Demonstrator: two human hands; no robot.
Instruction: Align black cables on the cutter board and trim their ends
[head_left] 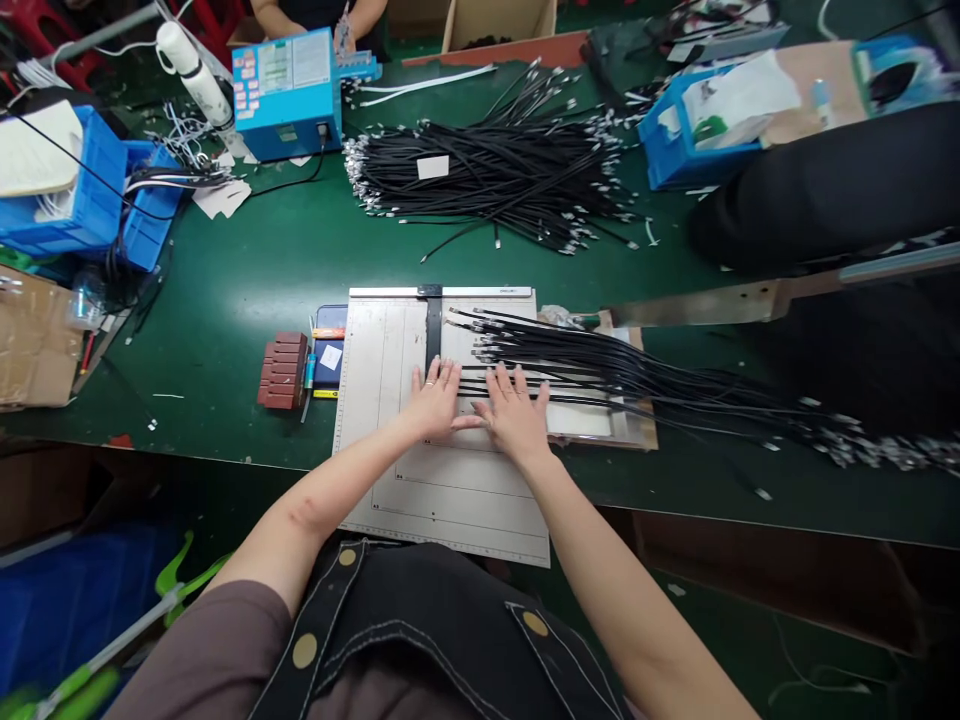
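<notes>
Black cables (pixel 592 352) run in a loose bundle across the pale board of a paper cutter (pixel 472 505) and off to the right. My left hand (pixel 436 402) lies over the near cables' left ends, beside the black stop bar (pixel 433 335); its fingers are stretched out. Flat on the same few cables, with fingers spread, rests my right hand (pixel 517 410). The two thumbs meet or nearly meet. Farther back, more cable ends lie uncovered on the board. The cutter's long metal blade (pixel 697 307) is at the right, behind the cables. My fingers hide part of the near cables.
A large pile of black cables (pixel 487 175) lies beyond the cutter. Behind it stand a blue machine (pixel 285 95) and a co-worker's arms (pixel 367 20). Brown blocks (pixel 283 370) sit left. Blue bins (pixel 67 190) and a dark rounded object (pixel 832 185) flank the table.
</notes>
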